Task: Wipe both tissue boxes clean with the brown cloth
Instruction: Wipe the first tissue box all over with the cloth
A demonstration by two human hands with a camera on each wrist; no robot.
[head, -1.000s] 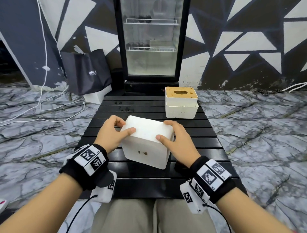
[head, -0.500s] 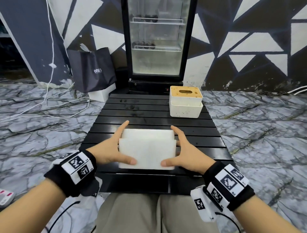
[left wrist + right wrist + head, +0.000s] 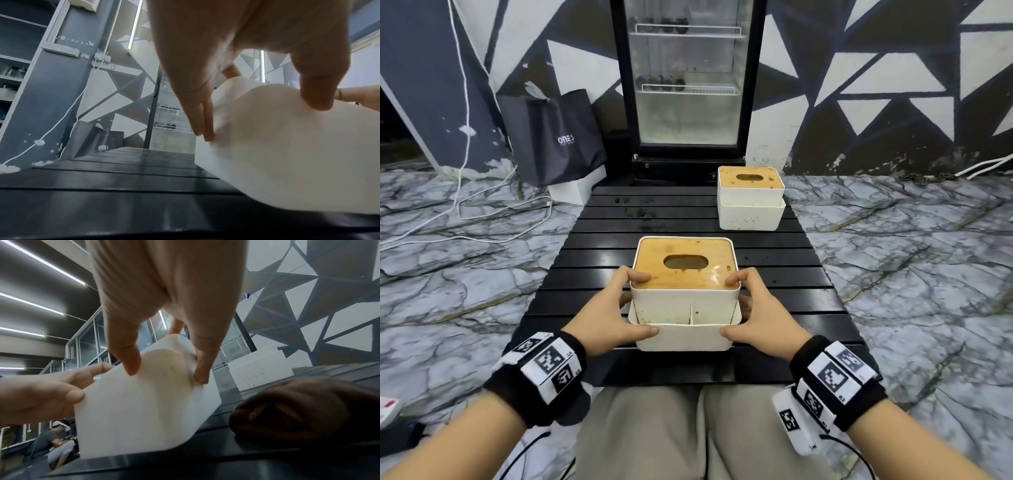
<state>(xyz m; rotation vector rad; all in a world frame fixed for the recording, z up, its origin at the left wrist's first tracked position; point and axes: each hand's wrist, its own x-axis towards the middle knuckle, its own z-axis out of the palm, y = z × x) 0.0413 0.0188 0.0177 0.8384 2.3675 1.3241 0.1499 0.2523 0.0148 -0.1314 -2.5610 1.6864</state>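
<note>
A white tissue box (image 3: 685, 301) with a bamboo lid stands upright at the near middle of the black slatted table (image 3: 619, 240). My left hand (image 3: 645, 303) grips its left side and my right hand (image 3: 726, 306) its right side, thumbs on the front wall, fingers on the lid's edge. The wrist views show the same grips: left hand (image 3: 261, 116) on the box (image 3: 287, 162), right hand (image 3: 166, 372) on the box (image 3: 144, 410). The second tissue box (image 3: 751, 202), speckled with spots, stands at the far right. The brown cloth (image 3: 304, 410) lies bunched on the table right of the held box; the head view hides it.
A glass-door fridge (image 3: 688, 85) stands behind the table, with a black bag (image 3: 554, 137) to its left. White cables (image 3: 482, 212) run over the marble floor on the left. Another person (image 3: 51, 443) sits in the background.
The near box has turned from lying with a plain white face up to standing upright with its bamboo lid on top. Both hands shifted their hold to its sides.
</note>
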